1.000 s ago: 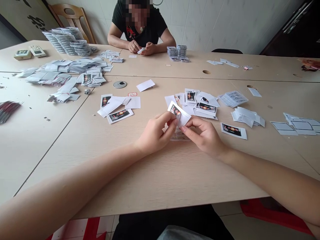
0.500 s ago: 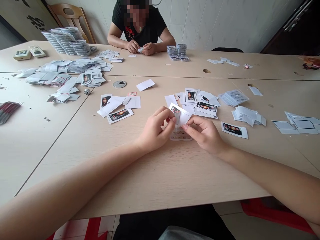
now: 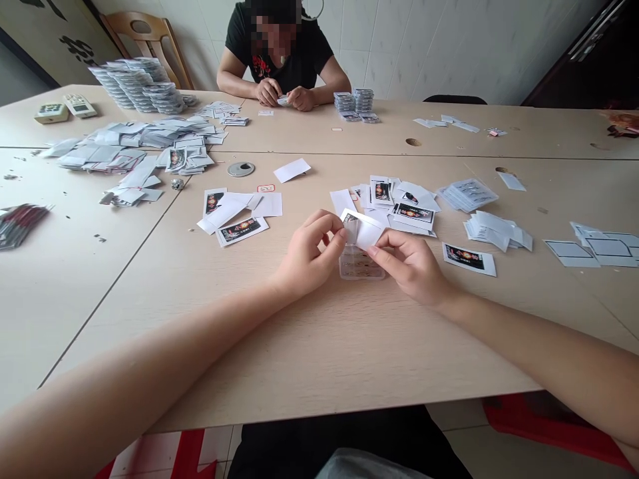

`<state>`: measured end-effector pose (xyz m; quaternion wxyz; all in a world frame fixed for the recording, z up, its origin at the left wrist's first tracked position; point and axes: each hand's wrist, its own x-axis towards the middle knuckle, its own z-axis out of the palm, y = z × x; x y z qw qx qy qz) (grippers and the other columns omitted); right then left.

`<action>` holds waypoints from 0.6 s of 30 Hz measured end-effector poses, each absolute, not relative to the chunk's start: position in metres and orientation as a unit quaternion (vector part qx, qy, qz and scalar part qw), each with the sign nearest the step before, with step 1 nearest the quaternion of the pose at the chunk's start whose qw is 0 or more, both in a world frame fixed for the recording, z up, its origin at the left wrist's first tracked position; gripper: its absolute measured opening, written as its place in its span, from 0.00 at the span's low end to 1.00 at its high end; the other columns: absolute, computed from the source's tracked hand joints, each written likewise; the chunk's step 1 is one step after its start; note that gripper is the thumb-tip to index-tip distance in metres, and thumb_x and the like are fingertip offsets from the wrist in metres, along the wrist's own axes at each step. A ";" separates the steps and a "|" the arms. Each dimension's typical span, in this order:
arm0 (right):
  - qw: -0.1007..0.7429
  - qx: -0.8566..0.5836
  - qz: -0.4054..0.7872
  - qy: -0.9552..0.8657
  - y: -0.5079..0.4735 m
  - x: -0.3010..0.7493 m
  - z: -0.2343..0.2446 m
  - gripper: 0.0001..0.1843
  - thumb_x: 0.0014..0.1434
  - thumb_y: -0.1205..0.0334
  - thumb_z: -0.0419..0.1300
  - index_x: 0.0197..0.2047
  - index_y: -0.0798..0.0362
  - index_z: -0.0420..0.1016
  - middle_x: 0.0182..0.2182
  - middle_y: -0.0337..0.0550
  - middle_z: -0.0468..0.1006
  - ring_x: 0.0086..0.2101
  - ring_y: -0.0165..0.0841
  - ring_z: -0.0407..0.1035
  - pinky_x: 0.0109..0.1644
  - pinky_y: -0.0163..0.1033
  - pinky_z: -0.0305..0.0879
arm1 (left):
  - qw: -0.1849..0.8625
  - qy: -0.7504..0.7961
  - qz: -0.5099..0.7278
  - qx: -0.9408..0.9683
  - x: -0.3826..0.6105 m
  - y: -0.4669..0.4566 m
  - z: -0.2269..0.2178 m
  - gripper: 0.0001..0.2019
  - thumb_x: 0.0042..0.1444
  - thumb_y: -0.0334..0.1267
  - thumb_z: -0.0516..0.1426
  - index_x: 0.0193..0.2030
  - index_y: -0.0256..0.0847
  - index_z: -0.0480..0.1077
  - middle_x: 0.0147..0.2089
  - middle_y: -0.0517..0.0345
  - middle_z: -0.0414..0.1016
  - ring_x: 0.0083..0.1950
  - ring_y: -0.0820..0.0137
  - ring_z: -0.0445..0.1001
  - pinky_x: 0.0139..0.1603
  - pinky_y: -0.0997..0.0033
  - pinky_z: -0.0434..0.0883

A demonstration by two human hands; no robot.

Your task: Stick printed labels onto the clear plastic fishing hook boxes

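Between my hands, just above a clear plastic box, is a small white label with a greyish, see-through-looking corner. My left hand pinches its left edge between thumb and forefinger; the exact layer in the pinch is too small to make out. Thumb and fingers of my right hand are closed on the lower right edge. The box lies on the table, with small contents that I cannot identify. Right behind the label is a loose pile of printed labels.
More labels lie to the left, and a printed label to the right. Clear flat boxes and folded papers sit nearby. Across the table, a person handles a small item beside stacked packs.
My left fingers have shifted slightly left and down on the label. The label has tilted a little, and more of the clear box shows beneath it.
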<state>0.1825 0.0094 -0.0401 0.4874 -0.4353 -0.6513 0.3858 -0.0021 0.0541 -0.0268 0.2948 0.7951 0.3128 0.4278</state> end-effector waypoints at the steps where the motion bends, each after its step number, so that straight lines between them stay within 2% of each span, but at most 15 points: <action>1: 0.487 -0.436 0.386 -0.651 0.010 0.183 -0.040 0.08 0.59 0.61 0.58 0.29 0.54 0.67 0.26 0.36 0.66 0.28 0.28 0.59 0.32 0.35 0.56 | 0.304 0.315 0.428 0.791 -0.002 0.055 -0.027 0.07 0.60 0.34 0.50 0.30 0.39 0.64 0.35 0.57 0.66 0.35 0.73 0.65 0.34 0.72 0.63; 7: 0.479 -0.435 0.383 -0.659 0.011 0.186 -0.040 0.09 0.59 0.61 0.58 0.28 0.53 0.66 0.26 0.37 0.66 0.29 0.29 0.60 0.34 0.37 0.56 | 0.365 0.334 0.421 0.761 -0.003 0.056 -0.026 0.06 0.58 0.34 0.51 0.31 0.39 0.66 0.37 0.56 0.68 0.37 0.72 0.66 0.36 0.71 0.63; 12: 0.481 -0.439 0.393 -0.650 0.012 0.187 -0.038 0.09 0.59 0.63 0.58 0.27 0.53 0.66 0.25 0.37 0.66 0.29 0.30 0.60 0.32 0.37 0.56 | 0.442 0.362 0.419 0.706 -0.002 0.054 -0.021 0.07 0.57 0.34 0.51 0.28 0.38 0.65 0.31 0.59 0.68 0.35 0.73 0.65 0.37 0.71 0.63; 18: 0.482 -0.464 0.374 -0.643 0.011 0.187 -0.035 0.10 0.57 0.64 0.58 0.25 0.53 0.67 0.24 0.37 0.66 0.30 0.30 0.61 0.33 0.36 0.56 | 0.478 0.363 0.442 0.666 -0.002 0.059 -0.018 0.09 0.55 0.33 0.51 0.24 0.38 0.63 0.27 0.62 0.65 0.33 0.74 0.65 0.38 0.72 0.67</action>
